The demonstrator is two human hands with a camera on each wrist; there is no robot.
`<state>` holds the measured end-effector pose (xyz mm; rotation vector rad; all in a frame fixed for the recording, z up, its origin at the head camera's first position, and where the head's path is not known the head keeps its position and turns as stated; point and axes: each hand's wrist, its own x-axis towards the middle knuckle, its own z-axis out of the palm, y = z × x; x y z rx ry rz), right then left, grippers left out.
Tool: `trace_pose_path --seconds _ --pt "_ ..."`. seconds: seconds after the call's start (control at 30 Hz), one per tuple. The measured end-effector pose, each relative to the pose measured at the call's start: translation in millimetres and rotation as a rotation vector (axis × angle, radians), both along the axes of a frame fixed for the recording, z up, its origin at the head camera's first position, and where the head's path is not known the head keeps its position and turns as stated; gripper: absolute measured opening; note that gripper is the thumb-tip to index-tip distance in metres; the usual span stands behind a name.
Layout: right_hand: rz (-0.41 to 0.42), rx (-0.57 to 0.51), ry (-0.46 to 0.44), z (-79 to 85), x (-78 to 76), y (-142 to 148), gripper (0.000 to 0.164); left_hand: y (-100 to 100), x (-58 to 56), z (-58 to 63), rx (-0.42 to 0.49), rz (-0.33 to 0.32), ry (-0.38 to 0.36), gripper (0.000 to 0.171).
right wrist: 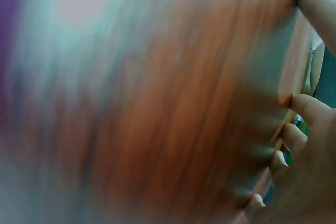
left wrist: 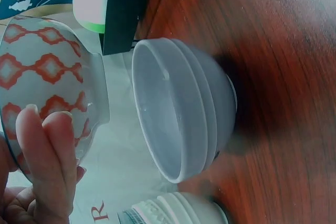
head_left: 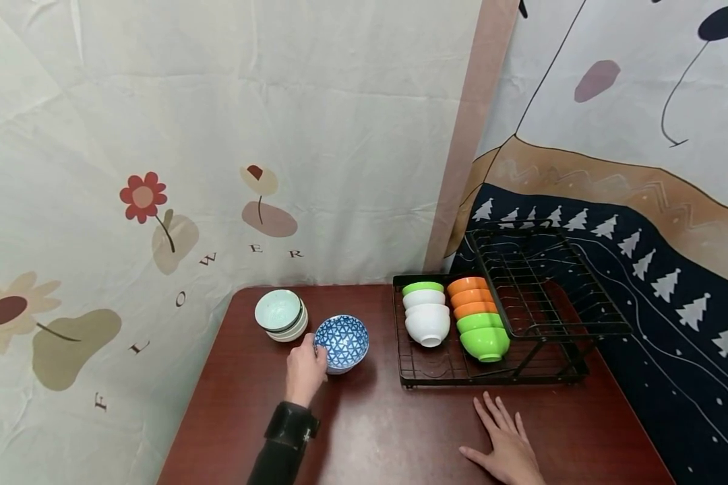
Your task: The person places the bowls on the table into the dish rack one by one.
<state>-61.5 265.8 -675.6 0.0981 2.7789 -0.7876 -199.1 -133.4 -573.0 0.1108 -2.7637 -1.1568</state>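
In the head view my left hand (head_left: 306, 370) grips the rim of a bowl with a blue-and-white triangle pattern inside (head_left: 342, 341). Its outside carries an orange-red pattern, as the left wrist view shows of the patterned bowl (left wrist: 47, 66), pinched between fingers and thumb of the left hand (left wrist: 44, 166). Below it, apart from it, a stack of plain pale bowls (left wrist: 178, 108) stands on the table; the head view hides this stack. Left of that is a second stack of pale bowls (head_left: 279, 311). My right hand (head_left: 505, 444) is spread with straight fingers at the table's front right, holding nothing.
A black two-tier dish rack (head_left: 461, 381) stands at the back right of the brown table (head_left: 388, 431). Its lower tier holds a row of white bowls (head_left: 427, 325) with a green one behind, and a row of green (head_left: 485, 342) and orange bowls (head_left: 468, 286). Printed cloth hangs behind.
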Motion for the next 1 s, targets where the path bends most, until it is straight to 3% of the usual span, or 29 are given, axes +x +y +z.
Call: trace_pose_path --seconds 0.1,0.17,0.27,0.37,0.47,0.57,0.77,0.87,1.0 --pt "-0.073 -0.043 0.006 9.8 -0.1 -5.0 0.099 2.9 3.4 -1.2 0.010 -0.005 -0.009 0.034" --pt "-0.147 -0.085 0.070 19.8 0.9 -12.7 0.084 5.3 5.4 -1.5 0.018 -0.014 -0.009 0.034" --pt "-0.262 -0.228 0.284 35.4 -0.6 -31.0 0.054 9.6 7.5 -1.1 0.027 -0.031 0.001 0.036" --pt "-0.286 -0.435 0.536 49.1 -9.9 -54.3 0.040 14.7 9.2 1.0 0.028 -0.046 0.034 0.034" --pt "-0.252 -0.645 0.620 62.5 -27.7 -77.6 0.040 20.5 10.9 3.6 0.007 -0.065 0.063 0.026" --pt "-0.218 -0.784 0.560 71.6 -50.7 -98.5 0.044 27.8 14.5 5.9 -0.002 -0.093 0.078 0.022" --pt "-0.196 -0.930 0.303 79.5 -91.1 -131.7 0.057 47.0 25.7 10.5 0.049 -0.158 0.073 0.021" --pt "-0.179 -0.988 0.200 79.9 -103.3 -144.7 0.061 56.2 30.8 11.6 0.066 -0.194 0.064 0.019" --pt "-0.190 -1.038 0.133 76.1 -110.8 -155.6 0.060 64.7 35.7 11.5 0.078 -0.211 0.048 0.027"
